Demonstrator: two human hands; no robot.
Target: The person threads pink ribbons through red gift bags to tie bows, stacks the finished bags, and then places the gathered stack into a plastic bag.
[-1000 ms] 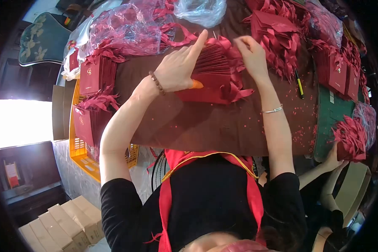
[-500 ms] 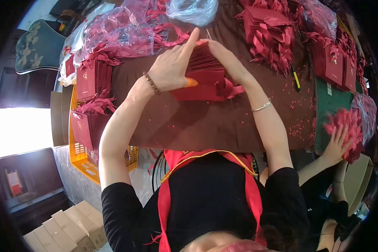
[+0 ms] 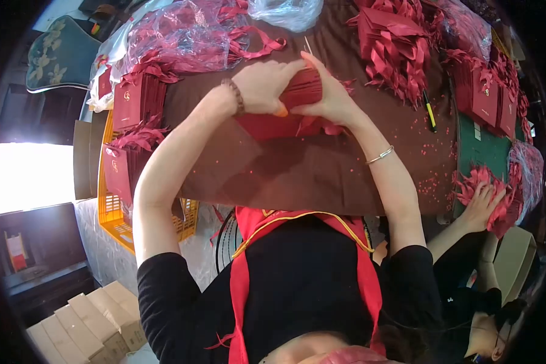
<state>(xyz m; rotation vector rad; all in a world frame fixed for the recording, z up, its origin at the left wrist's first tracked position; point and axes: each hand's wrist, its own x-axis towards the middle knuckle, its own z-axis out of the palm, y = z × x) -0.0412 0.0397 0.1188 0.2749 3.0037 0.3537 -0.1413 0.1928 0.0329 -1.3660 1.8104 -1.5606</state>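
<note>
A stack of dark red paper gift bags (image 3: 304, 90) with ribbon handles stands over the brown-covered table in front of me. My left hand (image 3: 264, 88) is closed on its left side, an orange cover on the thumb. Around the right side curls my right hand (image 3: 332, 98), thumb at the near face and fingers toward the far edge. Below the hands more of the red bags' surface (image 3: 266, 126) shows, with red ribbon (image 3: 321, 126) by my right wrist. The hands hide part of the stack.
Ribboned bag piles (image 3: 394, 36) lie at the back right; others (image 3: 141, 100) stand left above a yellow crate (image 3: 112, 209). A pen (image 3: 429, 115) and red scraps (image 3: 431, 182) lie on the right. A co-worker's hand (image 3: 480, 206) touches red ribbons at far right.
My left hand's raised index finger has come down and the hand has shifted right. My right thumb now shows at the near face of the stack. The co-worker's hand has moved slightly.
</note>
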